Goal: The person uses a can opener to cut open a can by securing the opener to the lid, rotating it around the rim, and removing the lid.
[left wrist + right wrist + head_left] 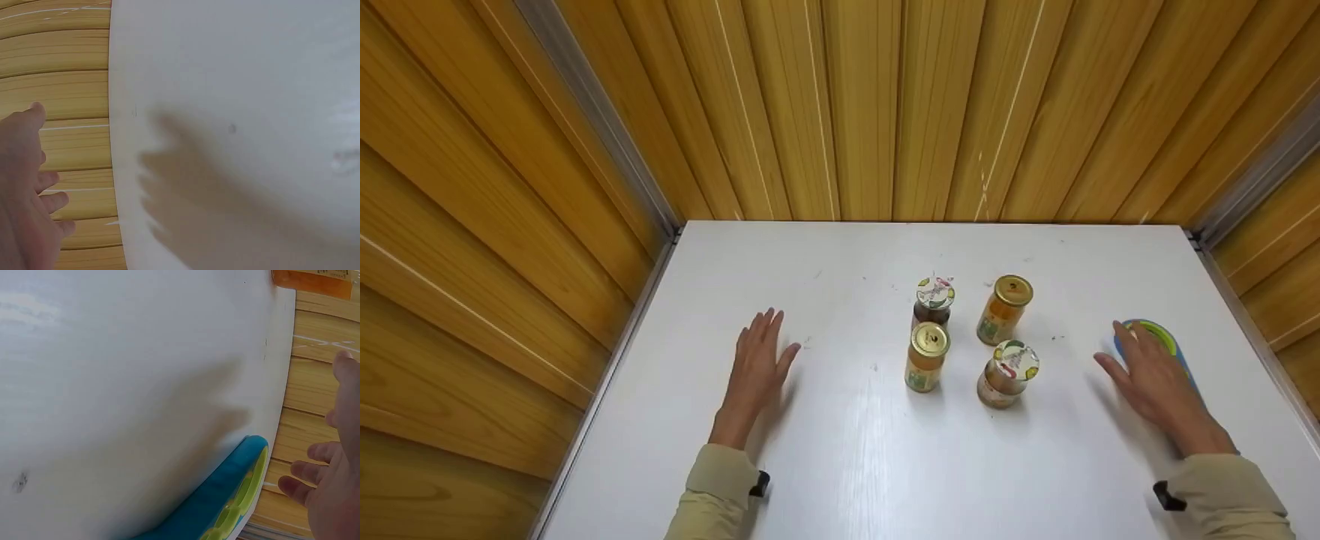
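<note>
My left hand (755, 367) is held over the left part of the white table, fingers extended, holding nothing; the left wrist view shows the same hand (28, 197) with its shadow on the tabletop. On the right, my right hand (1159, 382) hovers with spread fingers over a blue and green object (1164, 337), partly covering it. In the right wrist view that blue and green object (225, 495) lies below the empty hand (332, 461). Several jars stand between the hands: two gold-lidded jars (1006, 309) (926, 358) and two with patterned lids (934, 298) (1008, 375).
The white table (840, 262) meets a wood-patterned wall (862, 112) at its back edge. Similar panels (472, 262) stand on the left, with a metal strip along the table's side. Part of an orange jar (315, 282) shows in the right wrist view.
</note>
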The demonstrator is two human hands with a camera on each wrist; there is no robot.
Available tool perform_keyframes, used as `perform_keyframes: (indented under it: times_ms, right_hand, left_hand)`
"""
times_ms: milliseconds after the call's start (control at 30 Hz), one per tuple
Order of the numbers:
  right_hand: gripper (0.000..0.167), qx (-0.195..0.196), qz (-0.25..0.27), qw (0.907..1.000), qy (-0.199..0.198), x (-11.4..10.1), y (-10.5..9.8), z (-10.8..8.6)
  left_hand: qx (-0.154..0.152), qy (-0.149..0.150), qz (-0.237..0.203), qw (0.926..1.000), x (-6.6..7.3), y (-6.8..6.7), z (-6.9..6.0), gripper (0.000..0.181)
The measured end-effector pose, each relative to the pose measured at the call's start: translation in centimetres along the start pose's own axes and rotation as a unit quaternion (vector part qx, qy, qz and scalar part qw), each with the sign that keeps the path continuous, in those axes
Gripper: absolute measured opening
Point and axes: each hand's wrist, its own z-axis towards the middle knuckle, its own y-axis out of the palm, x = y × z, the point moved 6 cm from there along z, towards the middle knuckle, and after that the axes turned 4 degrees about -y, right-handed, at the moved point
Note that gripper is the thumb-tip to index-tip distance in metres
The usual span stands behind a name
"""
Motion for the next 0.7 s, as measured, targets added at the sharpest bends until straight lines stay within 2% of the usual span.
perform_keyframes:
  times_ms: [133,200,400,533,700]
  right_hand:
    - [0.069,0.011,-0.006,0.9997,0.019,1.4,-0.7,-0.9]
    - [0.072,0.003,-0.007,0.9993,0.038,2.2,-0.9,-1.4]
    - [0.083,-0.024,-0.008,0.9958,0.088,4.0,-1.2,-3.0]
    - [0.089,-0.027,-0.032,0.9918,0.121,5.0,-1.6,-4.1]
    - [0.101,-0.042,-0.054,0.9778,0.198,6.3,-1.6,-5.6]
  left_hand:
    - [0.023,0.015,-0.028,0.9992,1.1,0.2,0.1,0.06]
    - [0.027,0.015,-0.046,0.9985,1.5,0.4,0.2,0.059]
    - [0.002,-0.012,-0.124,0.9922,2.4,1.2,0.4,0.055]
    - [-0.028,-0.039,-0.206,0.9773,3.2,2.4,0.6,0.055]
    - [-0.091,-0.037,-0.294,0.9506,5.5,4.7,0.5,0.063]
